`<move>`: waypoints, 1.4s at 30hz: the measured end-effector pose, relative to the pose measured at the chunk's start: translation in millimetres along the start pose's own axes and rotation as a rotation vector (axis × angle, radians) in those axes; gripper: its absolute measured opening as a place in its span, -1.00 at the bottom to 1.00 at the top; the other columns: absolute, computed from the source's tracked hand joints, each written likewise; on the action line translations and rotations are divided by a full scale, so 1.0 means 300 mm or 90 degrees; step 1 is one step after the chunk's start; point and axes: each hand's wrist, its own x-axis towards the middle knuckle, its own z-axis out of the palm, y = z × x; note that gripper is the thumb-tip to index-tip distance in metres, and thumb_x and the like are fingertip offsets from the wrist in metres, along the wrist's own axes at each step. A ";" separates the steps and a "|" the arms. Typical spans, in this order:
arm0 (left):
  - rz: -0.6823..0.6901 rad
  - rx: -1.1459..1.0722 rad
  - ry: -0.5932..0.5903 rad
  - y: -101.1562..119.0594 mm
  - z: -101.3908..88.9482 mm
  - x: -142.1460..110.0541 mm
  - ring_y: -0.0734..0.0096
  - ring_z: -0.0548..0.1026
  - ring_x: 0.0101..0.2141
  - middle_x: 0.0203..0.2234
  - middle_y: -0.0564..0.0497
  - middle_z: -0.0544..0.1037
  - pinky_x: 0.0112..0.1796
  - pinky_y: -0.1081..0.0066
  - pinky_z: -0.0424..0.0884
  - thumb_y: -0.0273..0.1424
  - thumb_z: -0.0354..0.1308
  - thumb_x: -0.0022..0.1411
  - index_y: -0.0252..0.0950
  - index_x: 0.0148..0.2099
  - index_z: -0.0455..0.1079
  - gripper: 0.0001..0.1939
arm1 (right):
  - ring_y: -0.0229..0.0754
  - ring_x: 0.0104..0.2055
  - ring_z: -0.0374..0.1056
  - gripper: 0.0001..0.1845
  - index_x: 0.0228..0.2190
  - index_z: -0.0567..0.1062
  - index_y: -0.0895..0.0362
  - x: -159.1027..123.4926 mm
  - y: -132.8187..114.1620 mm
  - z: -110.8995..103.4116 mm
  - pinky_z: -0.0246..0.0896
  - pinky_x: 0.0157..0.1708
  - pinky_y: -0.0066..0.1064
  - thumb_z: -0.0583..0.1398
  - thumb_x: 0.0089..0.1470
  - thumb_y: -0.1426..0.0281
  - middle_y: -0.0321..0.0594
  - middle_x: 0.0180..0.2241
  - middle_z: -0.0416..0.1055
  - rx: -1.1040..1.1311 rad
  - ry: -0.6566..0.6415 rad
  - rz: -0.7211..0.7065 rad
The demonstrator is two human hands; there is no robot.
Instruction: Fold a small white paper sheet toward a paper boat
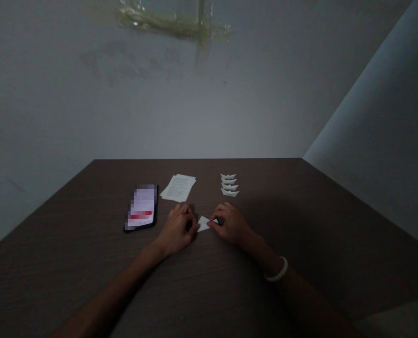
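Note:
A small folded piece of white paper [204, 224] with faint print lies on the table between my hands. My left hand [179, 228] is closed, its thumb and fingertips at the paper's left edge. From the other side my right hand [231, 223] pinches the paper's right part between thumb and index finger. A pale beaded bracelet [277, 271] circles my right wrist. Just beyond the right hand, several small white paper boats [230, 193] stand in a column. Past the left hand lies a stack of printed paper sheets [178, 188].
A phone [141, 207] with a lit, blurred screen lies left of my left hand. The dark wooden table [71, 225] reaches back to a grey wall [194, 112] with a stained patch high up. Another wall slopes in at the right.

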 end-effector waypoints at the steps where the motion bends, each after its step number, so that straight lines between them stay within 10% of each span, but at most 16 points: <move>1: -0.001 0.002 0.002 0.001 0.001 0.000 0.17 0.29 -0.20 -0.29 -0.06 0.37 -0.20 0.22 0.25 -0.39 0.11 0.19 -0.31 -0.41 0.38 -0.85 | -0.18 -0.28 0.29 -0.89 -0.44 0.56 0.11 0.000 0.000 0.000 0.14 -0.21 -0.34 0.32 0.02 0.33 -0.23 -0.36 0.46 -0.001 -0.001 -0.001; 27: 0.248 0.008 -0.087 -0.014 -0.049 -0.019 0.23 0.35 -0.17 -0.20 -0.06 0.43 -0.14 0.21 0.28 -0.54 0.04 0.22 -0.20 -0.12 0.52 -0.71 | -0.16 -0.23 0.28 -0.89 -0.38 0.55 0.10 0.004 -0.010 -0.015 0.13 -0.20 -0.35 0.30 0.05 0.32 -0.23 -0.35 0.44 -0.019 -0.001 0.058; 42: 0.278 0.016 -0.133 0.010 -0.093 -0.012 0.23 0.42 -0.17 -0.32 -0.01 0.52 -0.13 0.25 0.33 -0.59 0.04 0.08 -0.25 -0.41 0.49 -0.78 | -0.15 -0.23 0.29 -0.87 -0.37 0.55 0.10 0.002 0.003 -0.009 0.15 -0.20 -0.35 0.31 0.04 0.31 -0.23 -0.35 0.43 -0.014 0.010 0.051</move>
